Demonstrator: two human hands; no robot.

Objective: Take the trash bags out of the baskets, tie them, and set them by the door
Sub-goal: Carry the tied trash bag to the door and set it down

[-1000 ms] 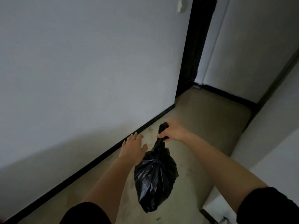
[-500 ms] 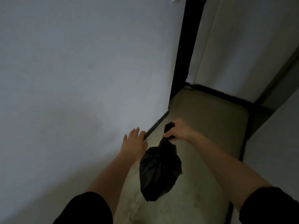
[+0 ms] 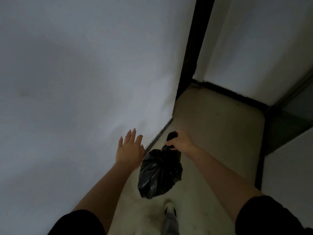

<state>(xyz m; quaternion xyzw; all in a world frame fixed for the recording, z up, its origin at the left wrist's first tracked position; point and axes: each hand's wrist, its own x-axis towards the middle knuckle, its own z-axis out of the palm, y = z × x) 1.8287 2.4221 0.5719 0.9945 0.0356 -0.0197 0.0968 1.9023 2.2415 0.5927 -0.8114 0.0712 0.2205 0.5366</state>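
Note:
A small black trash bag [image 3: 159, 173], tied at the top, hangs in the air above the floor. My right hand [image 3: 180, 141] is closed around its knotted neck and carries it. My left hand [image 3: 129, 148] is held out flat with its fingers spread, empty, close to the white wall on the left and just left of the bag. No basket is in view. A dark door frame [image 3: 191, 48] stands ahead past the wall's corner.
A white wall [image 3: 81, 78] fills the left side. A narrow beige floor [image 3: 213, 133] runs ahead to a white panel [image 3: 257, 44] with a black baseboard. A dark cabinet edge [image 3: 288, 126] is at the right. My shoe [image 3: 169, 207] shows below the bag.
I have walked forward along the corridor, so the wall corner and door frame are nearer. The bag still hangs from my right hand, and my foot has come into view.

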